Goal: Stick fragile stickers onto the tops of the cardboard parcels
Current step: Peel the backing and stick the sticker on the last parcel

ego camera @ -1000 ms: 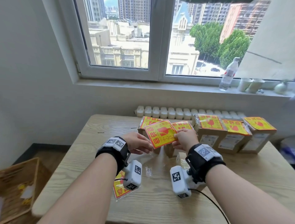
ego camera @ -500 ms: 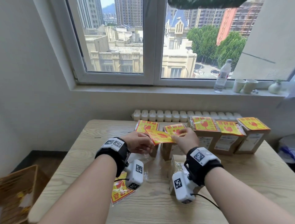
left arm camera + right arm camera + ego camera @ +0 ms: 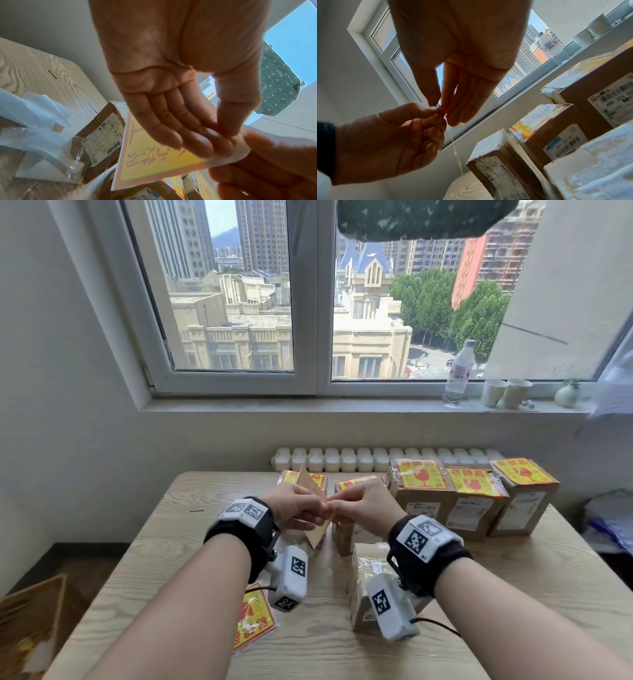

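A yellow-and-red fragile sticker [image 3: 313, 496] stands on edge above the table, its plain back towards me. My left hand [image 3: 322, 506] and right hand [image 3: 337, 505] meet at one corner and both pinch it. The left wrist view shows the sticker's printed face [image 3: 154, 162] under my left fingers [image 3: 188, 136]. In the right wrist view the sticker [image 3: 455, 148] hangs edge-on below my right hand [image 3: 444, 109]. Several cardboard parcels [image 3: 421, 494] along the back carry stickers on top. One parcel [image 3: 368, 577] with a bare top sits under my right wrist.
A stack of stickers [image 3: 255, 619] lies on the wooden table [image 3: 513, 611] near my left forearm. Clear plastic wrappers [image 3: 34, 121] lie on the table. A bottle [image 3: 457, 371] and cups [image 3: 503, 392] stand on the window sill. A cardboard box [image 3: 30, 628] sits on the floor, left.
The sticker has turned from facing me, through flat, to standing on edge with its back to me. Both hands have closed in on one corner.
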`<state>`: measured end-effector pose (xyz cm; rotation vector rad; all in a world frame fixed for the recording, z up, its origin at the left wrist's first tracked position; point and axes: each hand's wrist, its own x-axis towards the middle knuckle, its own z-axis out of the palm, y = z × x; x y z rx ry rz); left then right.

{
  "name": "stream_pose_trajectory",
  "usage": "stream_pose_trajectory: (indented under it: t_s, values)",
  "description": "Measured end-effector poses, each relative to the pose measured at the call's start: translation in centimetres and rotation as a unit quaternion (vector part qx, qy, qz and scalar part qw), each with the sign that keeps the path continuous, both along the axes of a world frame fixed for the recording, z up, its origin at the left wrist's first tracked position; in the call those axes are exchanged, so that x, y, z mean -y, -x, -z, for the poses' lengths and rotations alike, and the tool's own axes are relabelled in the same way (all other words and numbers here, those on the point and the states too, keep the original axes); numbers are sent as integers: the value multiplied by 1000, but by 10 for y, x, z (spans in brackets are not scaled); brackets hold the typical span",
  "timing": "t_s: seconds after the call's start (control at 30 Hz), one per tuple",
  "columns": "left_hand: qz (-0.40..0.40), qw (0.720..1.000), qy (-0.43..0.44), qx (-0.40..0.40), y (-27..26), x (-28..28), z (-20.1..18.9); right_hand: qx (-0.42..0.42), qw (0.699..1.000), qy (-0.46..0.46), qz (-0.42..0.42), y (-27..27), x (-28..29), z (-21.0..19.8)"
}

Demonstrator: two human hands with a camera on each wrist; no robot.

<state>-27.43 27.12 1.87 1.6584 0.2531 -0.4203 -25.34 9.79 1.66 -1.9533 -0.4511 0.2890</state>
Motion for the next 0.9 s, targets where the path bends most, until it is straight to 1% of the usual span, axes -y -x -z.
stream_pose_trajectory:
  t_s: [0.13, 0.63, 0.73, 0.9]
  values:
    - [-17, 1000, 14, -2, -5, 4, 2, 0, 1000, 5, -16, -2, 4, 2]
    - [-18, 1000, 15, 12, -13, 10, 5, 10, 1000, 10, -20, -12, 9, 8]
    - [-4, 1000, 0, 30, -13, 6, 6, 4, 1000, 5, -23, -12, 9, 7]
    - [-7, 998, -29, 48, -13, 3, 7, -5, 1000, 3, -25, -12, 8, 5]
